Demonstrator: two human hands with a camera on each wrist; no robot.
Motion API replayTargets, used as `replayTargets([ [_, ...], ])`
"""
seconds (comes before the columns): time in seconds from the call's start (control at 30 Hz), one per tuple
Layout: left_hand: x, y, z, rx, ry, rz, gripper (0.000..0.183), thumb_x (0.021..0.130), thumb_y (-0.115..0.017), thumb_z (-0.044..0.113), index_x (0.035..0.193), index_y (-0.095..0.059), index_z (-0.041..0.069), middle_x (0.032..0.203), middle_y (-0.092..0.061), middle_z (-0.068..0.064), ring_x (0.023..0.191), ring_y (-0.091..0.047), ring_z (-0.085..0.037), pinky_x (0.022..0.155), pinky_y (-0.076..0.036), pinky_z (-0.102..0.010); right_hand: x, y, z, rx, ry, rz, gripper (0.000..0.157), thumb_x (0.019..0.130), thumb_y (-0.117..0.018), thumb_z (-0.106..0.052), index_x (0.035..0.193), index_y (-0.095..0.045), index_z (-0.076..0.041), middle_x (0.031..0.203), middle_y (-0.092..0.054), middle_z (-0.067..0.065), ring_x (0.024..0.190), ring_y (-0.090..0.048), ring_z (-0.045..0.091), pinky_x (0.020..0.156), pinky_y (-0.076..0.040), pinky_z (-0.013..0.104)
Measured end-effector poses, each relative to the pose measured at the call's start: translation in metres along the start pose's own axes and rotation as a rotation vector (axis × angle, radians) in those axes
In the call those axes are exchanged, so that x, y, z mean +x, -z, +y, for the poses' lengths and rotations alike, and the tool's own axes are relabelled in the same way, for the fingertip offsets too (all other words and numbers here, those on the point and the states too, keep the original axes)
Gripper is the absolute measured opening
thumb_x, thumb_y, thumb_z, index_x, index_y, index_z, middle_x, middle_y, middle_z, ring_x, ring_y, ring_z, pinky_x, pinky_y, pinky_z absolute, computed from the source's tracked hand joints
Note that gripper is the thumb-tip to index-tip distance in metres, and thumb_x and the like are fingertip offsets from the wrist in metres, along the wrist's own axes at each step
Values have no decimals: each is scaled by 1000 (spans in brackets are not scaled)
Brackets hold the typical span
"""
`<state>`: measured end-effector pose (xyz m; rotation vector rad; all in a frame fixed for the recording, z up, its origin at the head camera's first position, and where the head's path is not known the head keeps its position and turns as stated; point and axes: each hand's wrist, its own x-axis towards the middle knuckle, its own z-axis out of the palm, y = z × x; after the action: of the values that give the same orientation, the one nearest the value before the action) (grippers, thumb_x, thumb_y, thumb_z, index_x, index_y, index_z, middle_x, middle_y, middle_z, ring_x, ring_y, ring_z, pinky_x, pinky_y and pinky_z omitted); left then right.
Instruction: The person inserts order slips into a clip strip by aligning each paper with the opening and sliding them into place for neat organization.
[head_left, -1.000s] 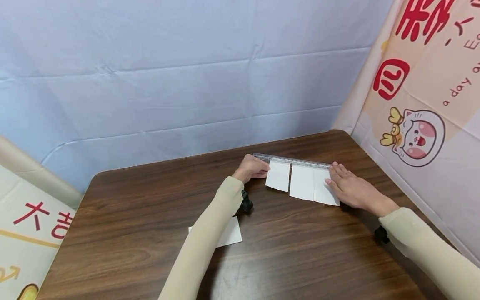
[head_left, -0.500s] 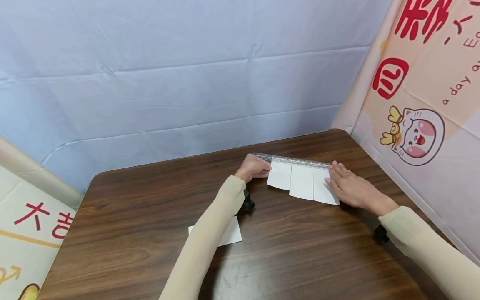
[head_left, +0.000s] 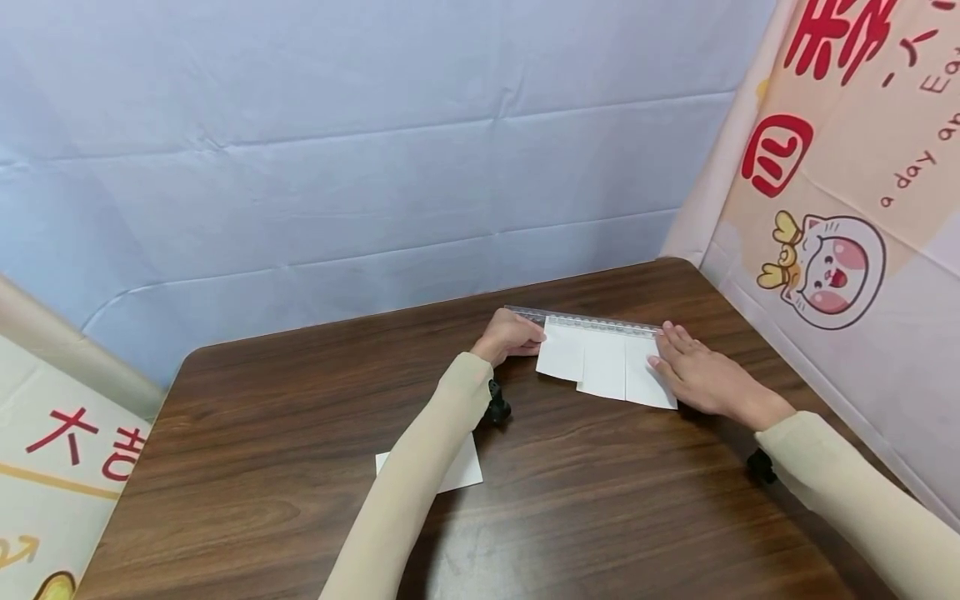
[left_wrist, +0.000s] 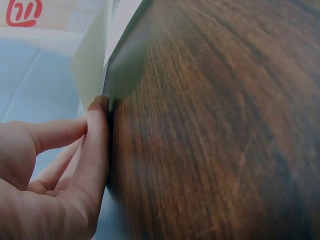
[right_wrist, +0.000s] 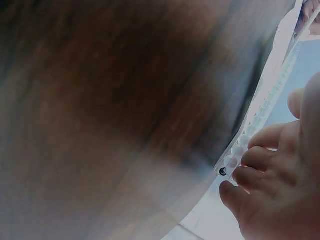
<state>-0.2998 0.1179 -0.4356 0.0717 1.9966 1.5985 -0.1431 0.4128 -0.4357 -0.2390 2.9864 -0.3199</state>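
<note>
White paper pieces lie side by side below a clear ruler [head_left: 600, 323] near the table's far side: a left piece [head_left: 561, 352], a middle piece [head_left: 603, 367] and a right piece [head_left: 645, 382]. The left piece's bottom edge sits higher than the others'. My left hand [head_left: 512, 335] pinches the left piece at its left edge; thumb and forefinger [left_wrist: 97, 125] meet there in the left wrist view. My right hand [head_left: 701, 372] lies with straight fingers over the right piece and the ruler's right end, also in the right wrist view, where the ruler [right_wrist: 260, 112] shows its scalloped edge.
Another white sheet [head_left: 463, 468] lies on the brown wooden table [head_left: 285, 433], partly under my left forearm. A pale blue cloth [head_left: 337, 167] hangs behind the table. A printed banner [head_left: 832, 208] stands along the right side.
My left hand has slid slightly right with the left paper piece. The gap between it and the middle piece has closed. My right hand stays in place.
</note>
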Motion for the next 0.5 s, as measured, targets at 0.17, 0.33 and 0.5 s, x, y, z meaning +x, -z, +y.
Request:
replayTargets([
  [0.17,-2,2,-1,-2,-13,-3,13,95,-75,0,107,-79,-3,103,-77,-14,77,-72,-15,76,-67,-26,0,1,-2,-4,-1,0,77,115,-32,-46,159,-23,17,168,-12,39,156,-18,58,126,-25,71],
  [0.33,-4,7,-2,-22,-21,-9,13,94,-75,-2,106,-79,-5,108,-79,-18,80,-76,-17,78,-67,-28,-1,2,-4,-1,0,4,76,115,-33,-45,159,-23,17,168,-13,39,156,-18,58,126,-24,71],
  [0.5,-7,13,-2,-29,-29,-36,20,95,-74,-2,113,-76,-9,112,-78,-22,83,-78,-19,81,-68,-29,-2,1,-4,2,-1,6,76,115,-33,-44,159,-23,17,168,-13,40,156,-18,58,126,-25,71],
])
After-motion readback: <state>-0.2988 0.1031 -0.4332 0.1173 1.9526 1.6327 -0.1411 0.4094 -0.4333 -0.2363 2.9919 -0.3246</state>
